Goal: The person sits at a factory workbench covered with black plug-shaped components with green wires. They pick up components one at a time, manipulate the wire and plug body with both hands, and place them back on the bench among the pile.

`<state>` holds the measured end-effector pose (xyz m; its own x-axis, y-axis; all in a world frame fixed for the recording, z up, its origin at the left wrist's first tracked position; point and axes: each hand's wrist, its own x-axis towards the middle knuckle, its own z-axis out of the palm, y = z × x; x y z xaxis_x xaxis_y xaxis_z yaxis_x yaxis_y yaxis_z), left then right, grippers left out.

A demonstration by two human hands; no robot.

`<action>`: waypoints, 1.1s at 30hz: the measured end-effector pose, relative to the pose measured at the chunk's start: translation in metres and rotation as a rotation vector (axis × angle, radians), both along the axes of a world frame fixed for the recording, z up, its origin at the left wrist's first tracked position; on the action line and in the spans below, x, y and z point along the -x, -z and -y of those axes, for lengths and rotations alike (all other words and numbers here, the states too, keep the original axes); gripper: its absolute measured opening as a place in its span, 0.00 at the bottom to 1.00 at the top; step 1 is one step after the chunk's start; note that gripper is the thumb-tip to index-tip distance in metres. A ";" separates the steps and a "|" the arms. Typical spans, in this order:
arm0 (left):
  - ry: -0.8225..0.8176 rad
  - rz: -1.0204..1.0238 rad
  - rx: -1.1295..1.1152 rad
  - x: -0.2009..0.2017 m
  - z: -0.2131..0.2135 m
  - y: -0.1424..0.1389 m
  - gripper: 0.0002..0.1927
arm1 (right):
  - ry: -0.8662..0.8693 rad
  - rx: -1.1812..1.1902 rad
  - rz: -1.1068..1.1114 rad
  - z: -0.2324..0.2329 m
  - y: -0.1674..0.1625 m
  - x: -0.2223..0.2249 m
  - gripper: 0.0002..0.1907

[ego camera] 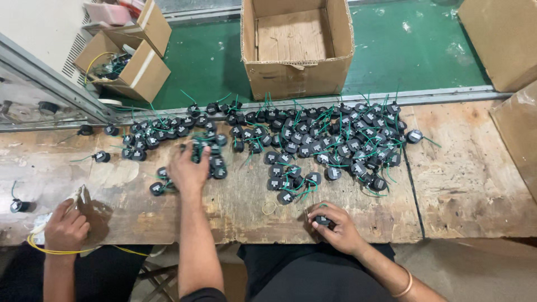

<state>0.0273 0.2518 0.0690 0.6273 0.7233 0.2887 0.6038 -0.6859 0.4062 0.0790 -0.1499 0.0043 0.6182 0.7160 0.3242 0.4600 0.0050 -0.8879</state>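
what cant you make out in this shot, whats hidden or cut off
Head view, the only one:
- Black part under the right hand: the fingers cover most of it, so its shape and the grip cannot be told.
- Parts under the left hand: hidden by palm and fingers.
- Co-worker's hand: what it holds is covered; only a yellow wire shows.
- Small box contents: too small and dark.
- Right-hand box: cut by the frame edge.

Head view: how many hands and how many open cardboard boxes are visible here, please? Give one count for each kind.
Hands: 3 (left hand, right hand holding a black component, co-worker's hand)
Open cardboard boxes: 3 (large box, two smaller boxes)
Total: 6
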 end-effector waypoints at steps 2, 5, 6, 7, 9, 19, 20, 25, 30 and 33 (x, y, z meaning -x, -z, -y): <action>0.108 0.057 0.035 -0.017 0.030 0.009 0.32 | 0.001 -0.007 -0.019 0.000 0.002 -0.001 0.06; 0.203 -0.018 0.080 -0.036 0.075 0.019 0.31 | 0.003 -0.006 -0.057 0.001 0.004 -0.002 0.06; 0.237 -0.014 0.150 -0.042 0.087 0.021 0.30 | 0.003 -0.002 -0.053 0.001 0.004 -0.002 0.06; 0.305 0.049 0.135 -0.046 0.098 0.022 0.30 | 0.000 0.001 -0.045 0.001 0.005 -0.003 0.06; 0.438 0.176 0.105 -0.044 0.116 0.024 0.30 | -0.003 -0.014 -0.063 0.001 0.005 -0.003 0.06; 0.006 0.528 -0.002 0.036 0.070 0.017 0.15 | -0.045 0.003 -0.019 0.004 -0.002 -0.003 0.10; -0.096 0.469 -0.106 0.047 0.053 0.016 0.21 | -0.057 0.007 -0.016 0.004 -0.003 -0.002 0.10; -0.251 0.171 -0.185 0.068 0.003 0.023 0.36 | -0.119 -0.021 -0.008 0.002 -0.004 0.004 0.09; -0.095 0.133 0.219 0.037 0.028 0.028 0.31 | -0.103 -0.006 -0.010 0.001 -0.003 0.005 0.09; 0.072 0.276 0.368 0.005 0.079 0.038 0.34 | -0.104 0.009 0.016 0.001 -0.004 0.006 0.09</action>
